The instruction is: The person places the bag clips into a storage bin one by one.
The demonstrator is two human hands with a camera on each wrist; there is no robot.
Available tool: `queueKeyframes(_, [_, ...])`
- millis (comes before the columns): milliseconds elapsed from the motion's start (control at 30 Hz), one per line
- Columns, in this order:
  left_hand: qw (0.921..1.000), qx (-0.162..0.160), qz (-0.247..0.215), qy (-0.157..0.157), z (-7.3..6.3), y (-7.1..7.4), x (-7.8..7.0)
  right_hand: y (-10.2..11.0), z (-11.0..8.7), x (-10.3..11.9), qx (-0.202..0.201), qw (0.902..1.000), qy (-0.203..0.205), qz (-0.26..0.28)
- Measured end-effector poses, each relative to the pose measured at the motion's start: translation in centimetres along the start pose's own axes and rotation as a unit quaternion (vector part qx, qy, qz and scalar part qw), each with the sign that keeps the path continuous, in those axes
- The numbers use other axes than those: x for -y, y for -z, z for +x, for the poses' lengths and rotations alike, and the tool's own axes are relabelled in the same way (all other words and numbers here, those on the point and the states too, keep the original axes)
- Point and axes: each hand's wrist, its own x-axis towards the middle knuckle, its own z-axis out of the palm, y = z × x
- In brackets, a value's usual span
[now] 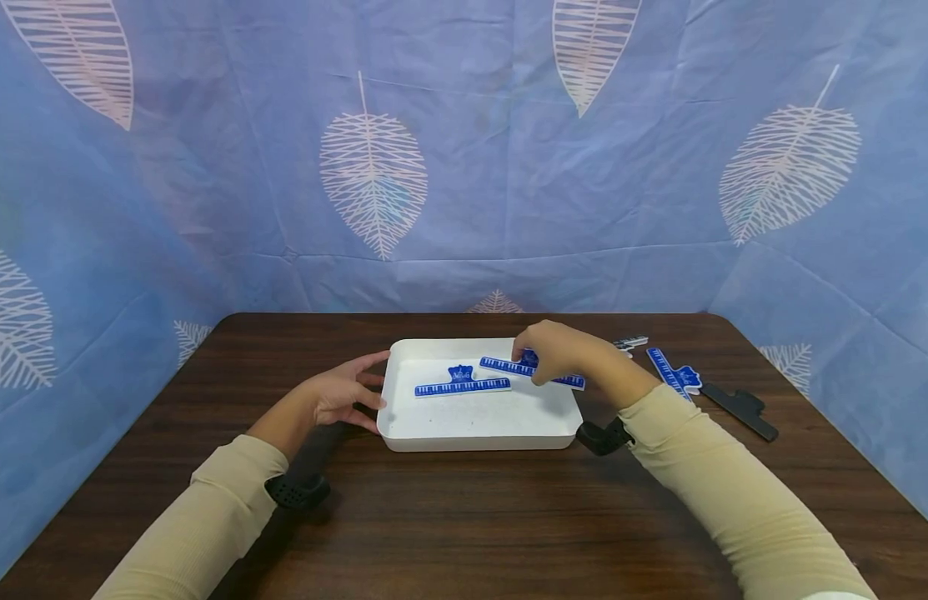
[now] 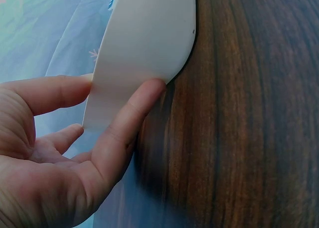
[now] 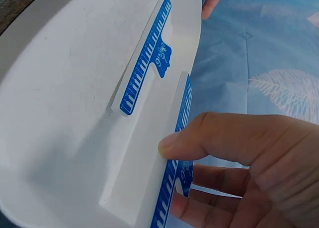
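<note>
"So, how do your hands stand?"

"Leftmost, my left hand (image 1: 342, 393) spreads its fairly straight fingers, tips against the outside of the tray (image 1: 479, 442). That light touch should be enough to steady it."

"And inside?"

"One piano clip (image 1: 462, 387) lies on the tray's floor, handle toward the far wall. To its right, over the tray's far right part, is the second clip (image 1: 507, 367), pinched in my right hand (image 1: 554, 350), thumb on the near edge, fingers behind by the handle. I can't tell whether it touches the tray."

"How would you handle it well?"

"I'd pinch near the middle so the bar doesn't swing, hold it level, and mind its left end, which is near the other clip. No knocking the wall, either."

"What's beyond?"

"On the table (image 1: 464, 517), dark and wood-grained: a pale thing (image 1: 631, 342) partly behind my arm, a blue clip (image 1: 672, 374), then a black clip (image 1: 737, 408) just beside it. Blue cloth (image 1: 464, 183) with white leaf prints hangs left, behind and right."
</note>
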Motion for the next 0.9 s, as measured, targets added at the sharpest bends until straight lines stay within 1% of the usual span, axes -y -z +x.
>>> queueKeyframes(133, [1.0, 0.0, 0.002, 0.0, 0.0, 0.0, 0.1, -0.3, 0.6, 0.0, 0.002, 0.9999, -0.005, 0.01])
queueKeyframes(333, [1.0, 0.002, 0.005, 0.002, 0.1, 0.0, 0.1, -0.8, 1.6, 0.3, 0.006, 1.0, -0.004, 0.001])
queueKeyframes(667, [1.0, 0.0, 0.001, 0.004, -0.2, -0.1, -0.1, -1.2, 3.1, 0.4, 0.023, 0.9989, -0.04, -0.001])
queueKeyframes(900, [1.0, 0.002, -0.004, 0.0, -0.2, -0.3, -0.1, -1.3, 3.7, 0.2, 0.033, 0.9974, -0.065, 0.004])
